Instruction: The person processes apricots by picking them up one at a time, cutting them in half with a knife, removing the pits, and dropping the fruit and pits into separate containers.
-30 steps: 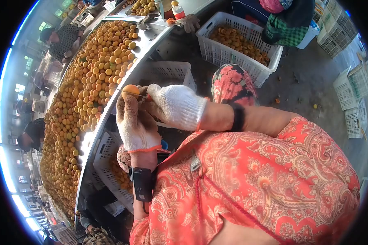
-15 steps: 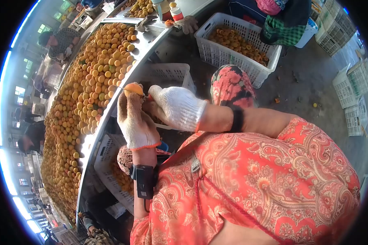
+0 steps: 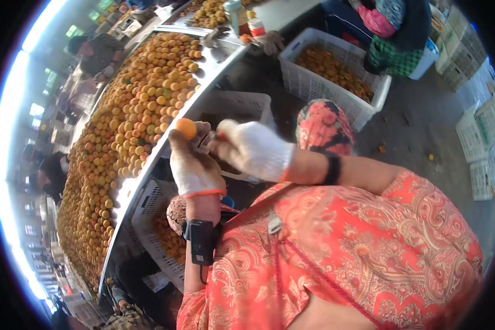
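My left hand, in a white glove with brown-stained fingers, holds an orange apricot at its fingertips, close to the metal table's edge. Just to the right, my right hand, also gloved, is closed around something too blurred to make out; a bit of red shows at its fingers. The two hands are close together above a white crate. Beyond them, many apricots lie heaped on the long table.
A white crate of opened apricots stands at the upper right beside a seated person. Another crate sits below the table edge. Jars and a dark glove lie at the table's far end. Other people stand across the table.
The view has shifted, so the scene sits further right and lower. My right hand has drawn slightly away from the apricot, and the thin blade seen beside the fruit before no longer shows there.
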`<state>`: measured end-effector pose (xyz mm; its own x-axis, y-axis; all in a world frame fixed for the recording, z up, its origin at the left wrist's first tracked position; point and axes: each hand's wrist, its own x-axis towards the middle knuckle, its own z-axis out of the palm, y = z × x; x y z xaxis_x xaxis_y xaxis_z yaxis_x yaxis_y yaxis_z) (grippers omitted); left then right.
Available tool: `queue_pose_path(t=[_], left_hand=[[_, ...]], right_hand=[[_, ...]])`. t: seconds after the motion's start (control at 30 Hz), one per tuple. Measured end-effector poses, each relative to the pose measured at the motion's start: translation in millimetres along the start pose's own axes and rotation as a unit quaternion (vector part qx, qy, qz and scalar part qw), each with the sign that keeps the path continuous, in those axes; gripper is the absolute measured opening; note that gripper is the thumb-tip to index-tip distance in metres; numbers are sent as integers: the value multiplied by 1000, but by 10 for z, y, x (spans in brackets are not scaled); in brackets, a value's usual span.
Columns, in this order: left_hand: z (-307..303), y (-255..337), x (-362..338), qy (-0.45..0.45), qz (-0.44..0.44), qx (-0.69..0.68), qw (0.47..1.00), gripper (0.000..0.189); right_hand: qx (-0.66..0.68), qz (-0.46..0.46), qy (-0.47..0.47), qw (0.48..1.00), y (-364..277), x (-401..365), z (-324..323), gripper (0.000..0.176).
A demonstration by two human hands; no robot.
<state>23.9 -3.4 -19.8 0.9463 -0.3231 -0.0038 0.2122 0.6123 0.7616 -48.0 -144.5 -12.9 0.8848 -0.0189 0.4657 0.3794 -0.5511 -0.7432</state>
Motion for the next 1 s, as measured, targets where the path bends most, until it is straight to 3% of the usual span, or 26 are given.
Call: queue_pose_path(t=[0.03, 0.07, 0.13, 0.2, 0.27, 0.43, 0.47, 0.5, 0.53, 0.6, 0.67, 0.7, 0.73, 0.8, 0.83, 0.87, 0.93, 0.97, 1.0], left_hand=[[79, -6, -19, 35, 53, 43, 997, 38], [161, 20, -65, 81, 38, 52, 995, 32], [262, 22, -243, -6, 26, 113, 993, 32], [379, 27, -341, -61, 21, 122, 990, 27], [501, 57, -391, -12, 41, 150, 988, 33], [337, 27, -330, -65, 150, 232, 959, 47], [341, 53, -348, -63, 147, 231, 960, 47], [368, 95, -376, -61, 136, 259, 954, 48], [369, 110, -391, -59, 123, 286, 948, 49], [447, 128, -421, -29, 105, 267, 957, 44], [287, 145, -366, -55, 23, 94, 994, 37], [347, 142, -343, -15, -1, 68, 998, 33], [530, 92, -284, 119, -19, -12, 993, 29], [474, 192, -242, 126, -121, -72, 982, 25], [543, 238, -276, 194, -142, -50, 969, 20], [45, 154, -171, -64, -152, -120, 979, 17], [104, 228, -113, 1, -171, -127, 977, 17], [27, 216, -45, -112, -149, -132, 974, 24], [-6, 172, -46, -110, -153, -133, 973, 24]], right_hand=[[37, 19, 35, 999, -69, 33, -94, 27], [74, 40, 69, 994, -113, 69, -154, 29], [75, 39, 117, 990, -119, 180, -201, 30], [64, 38, 104, 992, -165, 241, -231, 33], [92, 6, 136, 986, -215, 248, -186, 37], [95, 60, 73, 991, -375, 284, -268, 38], [185, 102, 15, 977, -386, 313, -307, 38], [272, 144, -41, 951, -377, 333, -325, 37], [271, 151, -41, 950, -325, 340, -286, 37], [324, 108, -30, 939, -291, 358, -179, 37], [273, 139, -23, 952, -276, 322, -129, 33], [218, 99, -2, 971, -240, 326, -77, 31], [160, 59, 20, 985, -196, 336, -21, 29], [163, 54, 46, 984, -130, 354, 92, 23], [222, 68, 52, 971, -118, 370, 112, 21], [281, 82, 59, 954, -108, 366, 111, 20], [331, 144, 43, 931, -68, 367, 72, 17], [298, 123, 70, 944, -29, 386, 64, 16], [264, 99, 98, 955, -8, 395, 57, 15]])
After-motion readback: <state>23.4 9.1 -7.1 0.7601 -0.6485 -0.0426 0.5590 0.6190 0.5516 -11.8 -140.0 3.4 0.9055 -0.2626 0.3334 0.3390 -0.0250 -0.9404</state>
